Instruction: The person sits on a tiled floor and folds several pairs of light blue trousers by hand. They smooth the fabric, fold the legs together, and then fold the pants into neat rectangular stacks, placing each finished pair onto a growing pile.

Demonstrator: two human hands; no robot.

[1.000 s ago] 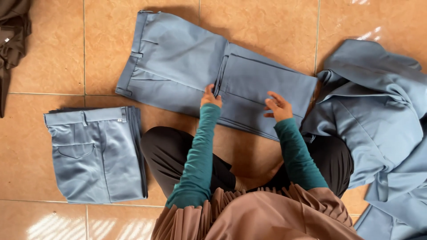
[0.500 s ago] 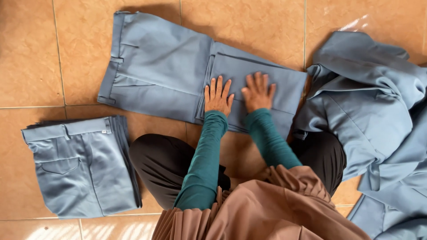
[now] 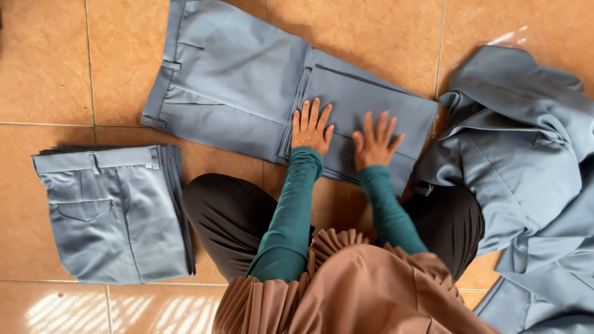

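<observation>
Sitting on the tiled floor (image 3: 49, 62) with these grey-blue trousers (image 3: 241, 80) laid out in front of me, long axis running left to right, waistband off to my left. The legs are folded back over themselves, and that folded part sits right under my palms. Left hand (image 3: 311, 128) and right hand (image 3: 375, 142) both lie flat, fingers spread, gripping nothing. Left is nearer the fold edge.

Single head-worn view, looking steeply down from just above the seated person's lap, close in, facing the tiled floor (image 3: 383, 37) ahead, with both forearms entering from the bottom edge toward frame centre.
</observation>
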